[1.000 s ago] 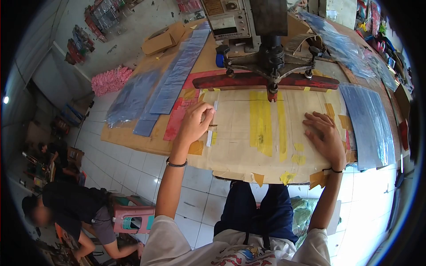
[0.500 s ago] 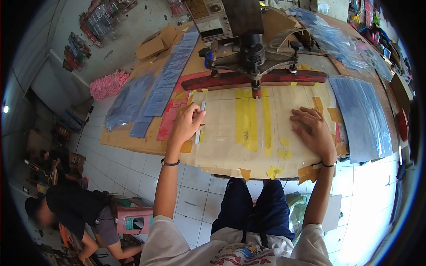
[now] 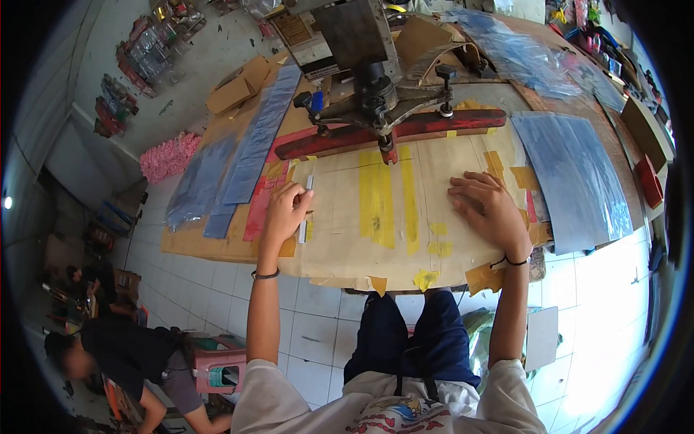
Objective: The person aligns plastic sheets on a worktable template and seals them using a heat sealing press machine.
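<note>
My left hand (image 3: 288,208) is closed, thumb and fingers curled together, at the left side of the paper-covered board (image 3: 336,253). What it pinches, if anything, is hidden. Right beside it a narrow white strip (image 3: 303,232) lies lengthwise on the board, partly covered by the fingers. My right hand (image 3: 491,211) rests palm down with fingers stretched out on the board's right part. Yellow tape strips (image 3: 376,210) run across the middle between my hands. Beyond them a red press bar (image 3: 463,124) hangs from the machine's metal bracket (image 3: 379,108).
Blue plastic-wrapped sheets (image 3: 575,181) lie to the right, and more blue film (image 3: 264,137) to the left. A cardboard box (image 3: 238,83) stands at the back left. A person in black (image 3: 137,354) bends over by a pink stool (image 3: 219,365) at lower left.
The camera view has turned a little, so the board and machine sit further left in the picture. Both hands keep nearly the same places and poses on the board.
</note>
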Motion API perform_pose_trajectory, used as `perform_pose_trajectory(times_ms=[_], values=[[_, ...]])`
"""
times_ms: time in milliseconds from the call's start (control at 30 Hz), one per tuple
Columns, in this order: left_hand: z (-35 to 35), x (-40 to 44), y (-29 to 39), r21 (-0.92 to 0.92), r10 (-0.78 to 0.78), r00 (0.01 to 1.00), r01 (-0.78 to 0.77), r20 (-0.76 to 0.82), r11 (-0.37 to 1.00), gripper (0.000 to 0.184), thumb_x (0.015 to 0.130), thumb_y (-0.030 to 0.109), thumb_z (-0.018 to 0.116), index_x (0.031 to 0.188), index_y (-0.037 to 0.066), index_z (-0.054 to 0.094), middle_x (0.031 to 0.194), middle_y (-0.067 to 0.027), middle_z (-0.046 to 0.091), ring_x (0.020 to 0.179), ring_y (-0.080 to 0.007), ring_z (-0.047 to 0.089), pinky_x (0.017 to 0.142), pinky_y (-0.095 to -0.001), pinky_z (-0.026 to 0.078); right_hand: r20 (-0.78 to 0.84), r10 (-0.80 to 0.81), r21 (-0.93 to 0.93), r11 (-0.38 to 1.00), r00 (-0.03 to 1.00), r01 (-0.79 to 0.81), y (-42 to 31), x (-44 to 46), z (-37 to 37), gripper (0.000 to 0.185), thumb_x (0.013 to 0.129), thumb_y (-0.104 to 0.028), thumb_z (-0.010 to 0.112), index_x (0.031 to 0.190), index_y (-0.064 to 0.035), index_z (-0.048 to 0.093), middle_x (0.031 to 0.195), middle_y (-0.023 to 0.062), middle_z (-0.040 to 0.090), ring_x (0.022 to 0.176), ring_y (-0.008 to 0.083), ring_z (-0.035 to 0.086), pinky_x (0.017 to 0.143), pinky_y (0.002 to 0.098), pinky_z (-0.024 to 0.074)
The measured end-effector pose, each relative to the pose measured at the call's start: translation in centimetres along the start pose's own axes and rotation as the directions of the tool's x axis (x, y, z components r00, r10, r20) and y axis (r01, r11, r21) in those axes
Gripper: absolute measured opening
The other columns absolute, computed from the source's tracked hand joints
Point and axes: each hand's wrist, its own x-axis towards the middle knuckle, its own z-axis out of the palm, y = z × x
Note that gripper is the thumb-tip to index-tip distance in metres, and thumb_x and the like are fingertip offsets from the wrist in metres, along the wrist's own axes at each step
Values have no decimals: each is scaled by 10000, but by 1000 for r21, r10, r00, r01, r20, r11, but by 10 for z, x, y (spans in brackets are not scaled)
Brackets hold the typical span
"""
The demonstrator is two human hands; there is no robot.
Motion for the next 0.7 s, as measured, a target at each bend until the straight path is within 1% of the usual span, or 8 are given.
perform_pose_trajectory(times_ms=[133, 233, 333, 467, 533, 633, 700], values=[[0, 0, -1, 26, 8, 1000, -8, -8, 1000, 289, 962, 194, 683, 793, -18, 582, 777, -130, 591, 684, -278, 584, 669, -390, 464, -3, 2, -7, 1000, 1000, -2, -2, 0, 0, 229, 911, -167, 702, 1107, -64, 762, 1253, 81, 726, 1279, 312, 598, 1148, 471, 401], [-2, -1, 1, 6, -15, 1000, 15, 6, 1000, 286, 960, 187, 685, 790, -19, 583, 776, -132, 589, 678, -278, 587, 656, -390, 464, -1, 0, -14, 1000, 1000, 0, -5, 1, -1, 221, 902, -150, 711, 1095, -56, 763, 1239, 90, 731, 1269, 320, 604, 1130, 465, 421], [-1, -1, 0, -36, -7, 1000, 6, -14, 999, 284, 959, 181, 688, 785, -17, 582, 769, -130, 584, 666, -273, 586, 641, -386, 464, -16, -5, -23, 1000, 1000, 5, -4, 1, 0, 210, 894, -135, 718, 1080, -48, 763, 1224, 100, 735, 1256, 329, 610, 1113, 456, 435], [0, -1, -2, -48, 0, 1000, -1, -19, 999, 279, 959, 176, 688, 784, -17, 588, 765, -123, 585, 662, -269, 589, 633, -384, 467, -36, 0, -38, 999, 999, -1, -8, 2, 1, 201, 892, -115, 716, 1069, -29, 761, 1205, 102, 739, 1248, 332, 611, 1095, 451, 446], [-1, -1, -3, -44, 25, 999, -26, -22, 999, 276, 959, 174, 687, 785, -18, 592, 763, -118, 587, 663, -266, 591, 628, -383, 467, -36, 28, -27, 999, 999, -29, -10, 2, 2, 199, 888, -102, 720, 1066, -24, 760, 1203, 105, 739, 1246, 331, 611, 1093, 448, 448], [-3, -2, -2, -58, -13, 1000, 14, 9, 998, 276, 959, 181, 685, 785, -15, 598, 762, -111, 592, 686, -269, 594, 638, -392, 471, -39, 55, -16, 998, 998, -55, -12, 4, 3, 195, 883, -84, 722, 1062, -14, 759, 1197, 107, 741, 1241, 325, 612, 1090, 442, 451], [-3, 0, -2, -58, 14, 1000, -14, -1, 998, 277, 956, 187, 685, 783, -12, 599, 762, -109, 594, 704, -274, 593, 651, -400, 470, -38, 73, -4, 997, 997, -74, -11, 4, 5, 194, 887, -84, 718, 1063, -13, 759, 1195, 108, 743, 1239, 323, 613, 1089, 441, 451]])
